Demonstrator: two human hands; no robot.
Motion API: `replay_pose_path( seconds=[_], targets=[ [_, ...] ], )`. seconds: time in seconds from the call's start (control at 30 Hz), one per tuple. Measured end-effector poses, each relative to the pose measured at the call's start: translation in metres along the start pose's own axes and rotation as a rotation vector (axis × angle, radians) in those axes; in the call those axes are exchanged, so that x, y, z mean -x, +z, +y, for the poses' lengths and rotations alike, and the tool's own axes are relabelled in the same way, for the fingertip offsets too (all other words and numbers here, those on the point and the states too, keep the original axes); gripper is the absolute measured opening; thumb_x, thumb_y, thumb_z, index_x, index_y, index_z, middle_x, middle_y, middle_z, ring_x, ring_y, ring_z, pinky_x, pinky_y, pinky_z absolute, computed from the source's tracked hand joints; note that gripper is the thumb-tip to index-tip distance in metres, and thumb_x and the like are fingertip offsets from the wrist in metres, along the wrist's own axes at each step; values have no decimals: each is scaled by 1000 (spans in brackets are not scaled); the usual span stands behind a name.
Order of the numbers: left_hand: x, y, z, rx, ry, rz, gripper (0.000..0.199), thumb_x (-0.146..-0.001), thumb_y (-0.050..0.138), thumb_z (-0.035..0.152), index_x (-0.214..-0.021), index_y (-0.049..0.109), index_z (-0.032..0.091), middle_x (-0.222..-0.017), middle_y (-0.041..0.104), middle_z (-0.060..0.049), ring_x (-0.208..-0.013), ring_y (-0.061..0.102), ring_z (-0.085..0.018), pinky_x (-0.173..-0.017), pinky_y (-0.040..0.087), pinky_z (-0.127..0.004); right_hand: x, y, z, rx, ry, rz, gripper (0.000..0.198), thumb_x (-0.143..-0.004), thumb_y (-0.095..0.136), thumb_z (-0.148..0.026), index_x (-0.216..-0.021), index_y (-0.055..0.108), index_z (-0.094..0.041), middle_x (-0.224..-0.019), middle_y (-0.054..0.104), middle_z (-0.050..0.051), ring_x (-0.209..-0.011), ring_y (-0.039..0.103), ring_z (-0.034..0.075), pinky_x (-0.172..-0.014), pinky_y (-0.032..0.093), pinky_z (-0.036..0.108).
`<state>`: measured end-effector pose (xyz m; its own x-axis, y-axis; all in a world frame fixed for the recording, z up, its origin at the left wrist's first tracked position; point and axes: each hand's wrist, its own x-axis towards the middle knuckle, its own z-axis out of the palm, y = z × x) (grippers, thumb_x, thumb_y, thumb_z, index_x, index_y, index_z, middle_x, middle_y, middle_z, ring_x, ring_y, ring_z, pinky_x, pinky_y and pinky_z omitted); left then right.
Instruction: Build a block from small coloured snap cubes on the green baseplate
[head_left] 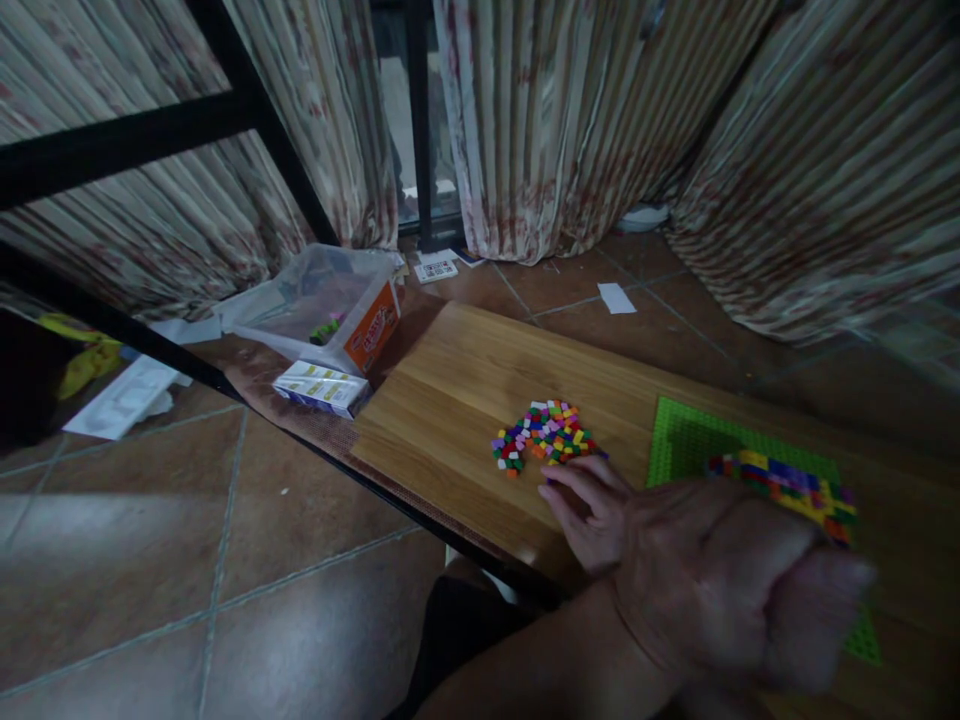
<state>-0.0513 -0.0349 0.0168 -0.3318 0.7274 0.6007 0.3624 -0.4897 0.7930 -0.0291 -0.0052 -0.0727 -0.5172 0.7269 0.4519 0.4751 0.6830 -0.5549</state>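
Observation:
A loose pile of small coloured toy bricks (551, 430) lies on the wooden tabletop. At its near edge is my right hand (596, 505), thumb and index fingertips drawn together around what looks like a tiny dark brick. My left hand (720, 575) is large in the foreground, crossing over the right wrist, with its fingers curled closed. What it may hold is hidden. Behind it, a green studded baseplate (679, 435) carries a block of multicoloured bricks (795, 485), partly covered by the left hand.
A clear plastic tub (300, 335) with an orange label and some bricks inside stands beyond the table's left end. Beside it lies a white and purple carton (322, 388). A black metal bar (330, 450) runs along the near side. Striped curtains (555, 130) hang behind.

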Motion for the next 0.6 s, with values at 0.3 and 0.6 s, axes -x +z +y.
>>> replay_pose_path(
  seconds=[0.3, 0.6],
  targets=[
    [-5, -2, -4, 48, 81, 7, 36, -96, 35, 33, -63, 44, 23, -55, 57, -1, -52, 56, -13, -51, 47, -28, -23, 21, -51, 92, 99, -7, 10, -83, 71, -32, -90, 70, -24, -92, 68, 4, -90, 57, 23, -81, 42, 38],
    [-8, -9, -6, 55, 28, 24, 36, -95, 37, 34, -62, 45, 22, -54, 56, -1, -51, 54, -12, -51, 46, -27, -19, 23, -43, 124, 107, 26, 3, -84, 68, -27, -83, 70, -26, -88, 67, 3, -88, 55, 23, -79, 39, 37]
  ],
)
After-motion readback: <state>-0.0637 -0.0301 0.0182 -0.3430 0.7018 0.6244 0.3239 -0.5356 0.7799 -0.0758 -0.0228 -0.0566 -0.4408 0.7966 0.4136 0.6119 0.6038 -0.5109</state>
